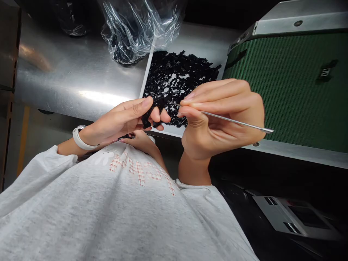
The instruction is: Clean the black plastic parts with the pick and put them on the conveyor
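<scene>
My left hand [122,116] grips a small black plastic part [147,116] between thumb and fingers, with some fingertips showing beneath it. Between the thumb and fingers of my right hand [227,105] is a thin metal rod [235,122]. One end of this rod points at the black part; whether they touch I cannot tell. Its other end, slightly flattened, sticks out past my palm. Right behind both hands lies a heap of similar black plastic parts [174,67] on a white tray [147,70].
A clear plastic bag [141,27] stands on the metal table [81,69]. To the right, a green belt [293,98] in a metal frame carries a black part [326,72]. Another hand [138,139], whose I cannot tell, shows by the shirt. A grey panel [293,217] sits lower right.
</scene>
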Tool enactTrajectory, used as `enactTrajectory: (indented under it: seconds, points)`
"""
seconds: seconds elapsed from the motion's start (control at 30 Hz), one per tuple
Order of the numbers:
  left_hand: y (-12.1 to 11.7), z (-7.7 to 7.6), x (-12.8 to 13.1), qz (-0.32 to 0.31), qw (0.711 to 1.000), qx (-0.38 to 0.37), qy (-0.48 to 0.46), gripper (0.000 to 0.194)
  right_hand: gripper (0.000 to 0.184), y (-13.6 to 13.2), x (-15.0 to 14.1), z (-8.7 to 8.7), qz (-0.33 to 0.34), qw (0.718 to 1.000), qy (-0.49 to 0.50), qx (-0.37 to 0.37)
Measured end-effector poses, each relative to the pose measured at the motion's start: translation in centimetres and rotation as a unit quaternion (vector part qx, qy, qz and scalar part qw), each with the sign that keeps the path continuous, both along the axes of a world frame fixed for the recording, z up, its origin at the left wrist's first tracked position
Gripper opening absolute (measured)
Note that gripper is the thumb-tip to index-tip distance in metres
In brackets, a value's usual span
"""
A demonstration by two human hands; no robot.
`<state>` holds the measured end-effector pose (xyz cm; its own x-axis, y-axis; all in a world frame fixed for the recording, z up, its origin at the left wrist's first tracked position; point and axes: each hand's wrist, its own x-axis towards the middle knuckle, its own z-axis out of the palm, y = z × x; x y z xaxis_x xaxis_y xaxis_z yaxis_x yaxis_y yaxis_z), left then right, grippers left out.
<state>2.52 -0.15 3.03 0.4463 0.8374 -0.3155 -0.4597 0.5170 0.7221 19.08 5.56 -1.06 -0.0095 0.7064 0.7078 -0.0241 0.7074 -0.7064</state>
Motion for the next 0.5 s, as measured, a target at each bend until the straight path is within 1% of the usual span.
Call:
enactTrajectory:
  seconds: [0.1,0.23,0.33,0.4,0.5]
  points:
    - [0.0,0.1,0.1,0.005,1.0,-0.003,-0.001,0.035,0.018,-0.1,-0.2,0.3,-0.006,1.0,0.013,0.017]
    - [0.0,0.3,0.3,0.009,1.0,-0.004,-0.002,0.038,0.01,-0.1,-0.4,0.9,-0.013,0.998,0.021,0.054]
    - [0.1,0.4,0.3,0.005,1.0,-0.003,0.003,0.039,0.006,-0.2,-0.5,1.3,-0.012,0.998,0.021,0.049]
    - [0.1,0.4,0.3,0.001,1.0,-0.002,0.003,0.039,0.007,-0.3,-0.5,1.6,-0.016,0.999,0.023,0.046]
    - [0.1,0.3,0.3,0.002,1.0,-0.002,0.001,0.038,0.014,-0.2,-0.5,1.6,-0.031,0.998,0.024,0.054]
